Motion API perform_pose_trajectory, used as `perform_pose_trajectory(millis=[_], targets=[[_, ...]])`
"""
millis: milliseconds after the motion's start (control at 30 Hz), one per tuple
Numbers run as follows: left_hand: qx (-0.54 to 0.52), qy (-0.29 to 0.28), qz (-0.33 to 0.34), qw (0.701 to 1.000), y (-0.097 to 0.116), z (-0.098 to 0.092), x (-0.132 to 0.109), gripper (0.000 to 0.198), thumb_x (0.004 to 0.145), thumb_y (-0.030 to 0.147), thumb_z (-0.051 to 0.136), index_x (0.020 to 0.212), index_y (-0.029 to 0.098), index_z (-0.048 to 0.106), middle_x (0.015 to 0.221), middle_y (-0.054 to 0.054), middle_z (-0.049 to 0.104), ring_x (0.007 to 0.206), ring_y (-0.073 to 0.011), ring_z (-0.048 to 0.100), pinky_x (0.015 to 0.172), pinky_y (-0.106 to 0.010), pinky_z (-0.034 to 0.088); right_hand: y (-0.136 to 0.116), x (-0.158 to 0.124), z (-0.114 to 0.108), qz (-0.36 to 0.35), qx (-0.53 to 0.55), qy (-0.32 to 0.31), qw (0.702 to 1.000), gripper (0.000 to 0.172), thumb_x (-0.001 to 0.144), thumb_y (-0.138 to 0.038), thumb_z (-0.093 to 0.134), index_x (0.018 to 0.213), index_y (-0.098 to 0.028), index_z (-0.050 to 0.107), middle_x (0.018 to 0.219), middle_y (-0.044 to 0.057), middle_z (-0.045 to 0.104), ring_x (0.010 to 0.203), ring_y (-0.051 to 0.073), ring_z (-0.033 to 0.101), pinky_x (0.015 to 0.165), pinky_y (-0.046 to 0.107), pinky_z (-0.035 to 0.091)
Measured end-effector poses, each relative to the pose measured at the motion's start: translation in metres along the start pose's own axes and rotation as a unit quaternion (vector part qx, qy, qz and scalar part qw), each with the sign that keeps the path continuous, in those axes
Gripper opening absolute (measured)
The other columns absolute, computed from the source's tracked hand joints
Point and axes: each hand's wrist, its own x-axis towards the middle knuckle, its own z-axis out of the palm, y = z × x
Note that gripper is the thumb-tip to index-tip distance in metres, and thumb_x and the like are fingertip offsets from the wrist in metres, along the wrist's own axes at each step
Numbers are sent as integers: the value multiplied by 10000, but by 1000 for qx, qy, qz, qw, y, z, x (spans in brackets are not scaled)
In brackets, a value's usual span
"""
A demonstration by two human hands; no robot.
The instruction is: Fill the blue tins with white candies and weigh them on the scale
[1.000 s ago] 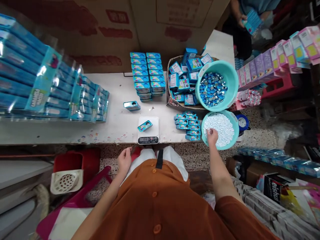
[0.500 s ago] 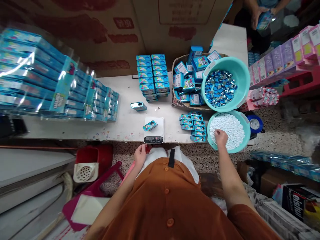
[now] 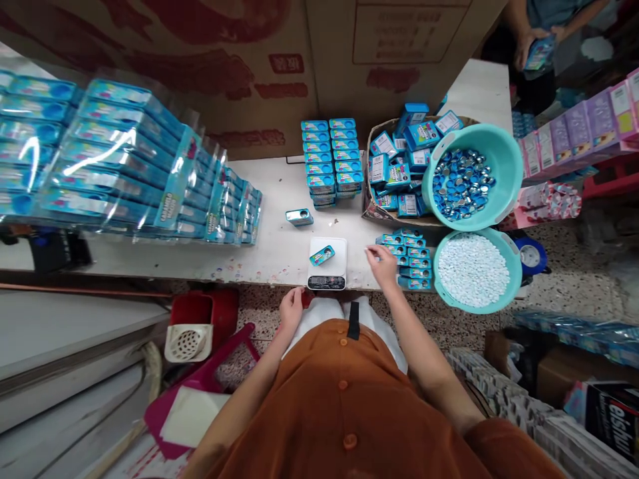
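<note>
My right hand (image 3: 383,267) is over the table between the scale and a group of small blue tins. Its thumb and fingertips are pinched on what looks like a tiny white candy. My left hand (image 3: 291,307) rests at the table's front edge, just left of the scale, its fingers curled together with nothing visible in them. One blue tin (image 3: 322,255) lies tilted on the white digital scale (image 3: 340,251), its round opening showing. Behind the scale, another blue tin (image 3: 299,217) stands alone. The small white candies (image 3: 473,271) fill a turquoise basin (image 3: 516,274) on the right.
Blue tins (image 3: 417,271) stand in rows beside the basin. A second turquoise basin (image 3: 510,166) holds blue and silver lids. Behind are a carton of tins (image 3: 398,174) and stacked tins (image 3: 319,167). Plastic-wrapped packs (image 3: 120,166) fill the left. A co-worker's hands (image 3: 529,45) hold a blue pack.
My right hand has left the basin of white candies and moved left toward the scale. My left hand stays by the table edge. The whole view has shifted slightly.
</note>
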Motion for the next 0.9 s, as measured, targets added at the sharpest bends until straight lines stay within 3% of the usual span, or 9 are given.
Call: perform_pose_trajectory(millis=[67,167,367,533,700,900], targets=[[4,-4,14,1000,-1,-10,3,414,883,484,399,954,182,674,1043,-103,698,1003,-239,629,953,-392,454,-17,1,32,-21,13,-49,998,231,860,-354,520,888,-220,707,895,53,682,785,169,622,780,303,511],[18,-8,44,999,1,-25,7,415,897,485,389,966,196,678,1042,-87,696,1010,-233,621,958,-383,446,-29,2,63,-39,12,-95,995,213,865,-337,527,898,-237,712,920,46,674,852,176,616,820,304,496],[66,-9,98,993,23,-43,23,396,913,460,386,997,205,678,1029,-87,681,1034,-236,588,971,-392,420,-26,-2,86,-44,-48,-129,990,208,824,-313,593,974,-251,723,958,59,617,945,202,579,858,321,471],[78,-41,176,980,46,-38,47,323,912,402,422,1001,210,665,1033,-81,671,1043,-231,573,984,-392,402,-11,-19,67,-3,-40,-56,998,290,818,-363,591,1056,-227,684,938,53,591,861,179,565,804,307,478],[81,-50,214,972,68,-36,73,304,909,384,442,1019,199,657,1030,-81,662,1050,-224,561,965,-370,409,19,-54,32,103,-53,70,991,361,843,-405,511,1054,-150,654,863,57,587,694,145,517,708,291,473],[96,-47,221,969,65,-49,88,308,905,385,449,997,188,666,1028,-80,670,1047,-224,559,969,-367,401,53,-111,6,197,-96,155,963,428,852,-457,447,1024,-121,652,890,98,628,711,158,547,726,301,472]])
